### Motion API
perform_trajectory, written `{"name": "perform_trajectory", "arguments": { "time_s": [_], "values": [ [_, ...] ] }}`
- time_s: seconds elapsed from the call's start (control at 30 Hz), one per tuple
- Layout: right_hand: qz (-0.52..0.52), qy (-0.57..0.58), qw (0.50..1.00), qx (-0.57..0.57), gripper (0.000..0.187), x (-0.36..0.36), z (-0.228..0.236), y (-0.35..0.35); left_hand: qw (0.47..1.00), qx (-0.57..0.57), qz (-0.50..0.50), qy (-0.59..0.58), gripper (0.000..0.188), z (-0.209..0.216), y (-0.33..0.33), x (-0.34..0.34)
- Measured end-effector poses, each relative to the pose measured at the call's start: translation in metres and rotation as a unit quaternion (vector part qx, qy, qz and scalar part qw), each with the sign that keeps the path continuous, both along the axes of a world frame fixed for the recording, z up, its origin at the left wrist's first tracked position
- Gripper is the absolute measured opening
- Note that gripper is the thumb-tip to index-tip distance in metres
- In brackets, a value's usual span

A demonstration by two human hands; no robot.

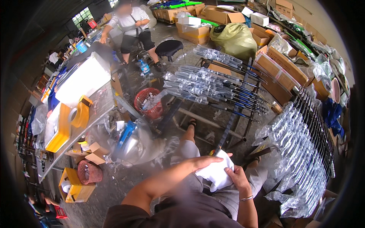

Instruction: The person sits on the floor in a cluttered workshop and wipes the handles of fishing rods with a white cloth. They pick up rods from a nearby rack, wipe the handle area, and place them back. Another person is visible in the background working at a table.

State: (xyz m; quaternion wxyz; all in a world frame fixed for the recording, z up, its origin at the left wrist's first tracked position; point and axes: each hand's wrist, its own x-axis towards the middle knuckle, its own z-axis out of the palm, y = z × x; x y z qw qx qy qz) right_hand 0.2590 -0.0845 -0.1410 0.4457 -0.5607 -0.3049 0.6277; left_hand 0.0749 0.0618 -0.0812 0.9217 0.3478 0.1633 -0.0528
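Note:
Above my lap, a white cloth (215,175) is bunched between my two hands. My left hand (205,161) lies over its upper part, fingers closed across it, and my right hand (239,178) pinches its right side with the thumb on top. A slim dark rod (226,133) runs up and away from the cloth, seemingly wrapped in it; its lower end is hidden. Ahead, several dark and blue rods in clear plastic sleeves (201,84), much like fishing rods, lie across a metal rack (205,121).
Many more sleeved rods (296,152) lean at my right. On the left stand a work table (85,127) with yellow tape rolls (80,114), a red basket (149,111) and a pink bin (90,171). Cardboard boxes (279,72) line the back right. A person (131,26) sits beyond.

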Motion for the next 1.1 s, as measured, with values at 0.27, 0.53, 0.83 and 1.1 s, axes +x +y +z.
{"name": "perform_trajectory", "arguments": {
  "time_s": [0.27, 0.53, 0.83, 1.1],
  "values": [
    [-0.221, 0.288, 0.929, 0.066, 0.024, -0.013, 0.011, 0.012, 0.964, -0.204, 0.122, -0.118, 0.075, -0.050, 0.016, -0.030],
    [-0.174, 0.205, 0.961, 0.074, 0.022, -0.013, 0.005, 0.013, 0.950, -0.057, 0.301, 0.056, 0.086, -0.090, -0.042, -0.006],
    [-0.146, 0.091, 0.984, 0.041, 0.025, -0.006, -0.004, 0.006, 0.807, 0.555, 0.148, 0.136, 0.036, -0.072, -0.047, 0.008],
    [-0.291, -0.148, 0.943, 0.062, 0.028, 0.015, -0.079, -0.017, 0.784, 0.564, 0.204, 0.163, 0.020, -0.078, -0.043, 0.022]
  ]
}}
